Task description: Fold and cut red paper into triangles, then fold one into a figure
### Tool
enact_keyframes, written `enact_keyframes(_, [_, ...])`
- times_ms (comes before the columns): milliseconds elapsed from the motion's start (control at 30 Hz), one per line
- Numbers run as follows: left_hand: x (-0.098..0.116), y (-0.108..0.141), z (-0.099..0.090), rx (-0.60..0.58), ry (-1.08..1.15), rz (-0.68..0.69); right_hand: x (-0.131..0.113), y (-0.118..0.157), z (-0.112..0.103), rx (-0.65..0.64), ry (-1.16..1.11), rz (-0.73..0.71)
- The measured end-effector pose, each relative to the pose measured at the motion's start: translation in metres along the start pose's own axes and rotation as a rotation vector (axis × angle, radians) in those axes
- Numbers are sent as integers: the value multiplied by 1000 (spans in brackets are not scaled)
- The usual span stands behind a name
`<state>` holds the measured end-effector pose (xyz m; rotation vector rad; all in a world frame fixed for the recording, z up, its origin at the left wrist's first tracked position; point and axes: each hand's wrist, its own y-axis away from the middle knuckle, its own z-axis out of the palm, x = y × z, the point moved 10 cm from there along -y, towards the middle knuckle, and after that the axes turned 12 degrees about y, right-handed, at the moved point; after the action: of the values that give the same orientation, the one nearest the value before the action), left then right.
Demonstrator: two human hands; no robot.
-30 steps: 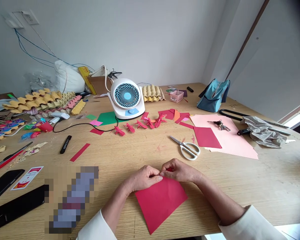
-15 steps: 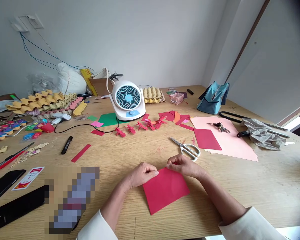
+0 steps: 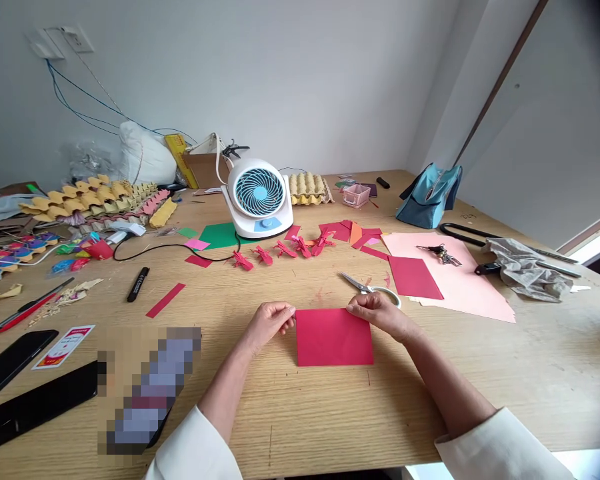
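Observation:
A rectangular sheet of red paper (image 3: pixel 335 341) is held up between my hands, its lower edge close to the wooden table. My left hand (image 3: pixel 271 325) pinches the upper left corner between thumb and fingers. At the top edge near the right corner, my right hand (image 3: pixel 381 316) grips the sheet with its thumb in front. Scissors (image 3: pixel 356 283) with white handles lie just beyond my right hand, which partly covers them. Another red paper piece (image 3: pixel 416 277) rests on a larger pink sheet (image 3: pixel 473 290) to the right. Several folded red paper shapes (image 3: pixel 286 249) form a row farther back.
A white fan (image 3: pixel 260 193) stands at the back, its cable running left. On the left lie a black marker (image 3: pixel 138 285), a red paper strip (image 3: pixel 165 300), phones (image 3: pixel 40 407) and egg cartons (image 3: pixel 90 203). Keys (image 3: pixel 440 253) and a blue bag (image 3: pixel 427 197) are on the right.
The red paper has turned from slanted to nearly square-on and moved slightly away from me. My hands have spread apart, the left to its left corner, the right toward its right.

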<state>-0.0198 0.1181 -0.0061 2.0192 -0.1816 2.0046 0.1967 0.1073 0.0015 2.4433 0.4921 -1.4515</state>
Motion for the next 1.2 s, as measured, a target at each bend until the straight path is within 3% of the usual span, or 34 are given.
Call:
enact_keyframes(133, [-1, 1, 0, 27, 210, -10, -3, 1, -7, 89, -116, 30])
enact_keyframes(367, [-2, 8, 27, -122, 483, -49, -2, 1, -14, 363, -310, 17])
enact_keyframes(467, [-9, 8, 33, -92, 610, -97, -2, 2, -7, 428, -396, 28])
enact_keyframes(600, [-18, 5, 29, 36, 777, -100, -3, 5, 1, 501, -461, 35])
enact_keyframes(700, [-20, 3, 14, 168, 834, -57, -5, 3, 6, 493, -435, 16])
enact_keyframes(867, [-13, 5, -6, 317, 833, 36, -11, -8, 29, 268, -275, -14])
enact_keyframes(967, [-11, 7, 2, 290, 842, 42, -8, -10, 34, 253, -251, 10])
enact_keyframes(1100, [-15, 8, 29, 138, 760, -25, -6, -8, 25, 374, -276, -3])
enact_keyframes(1200, [-17, 8, 35, 110, 665, -29, -10, -6, 23, 390, -273, -22])
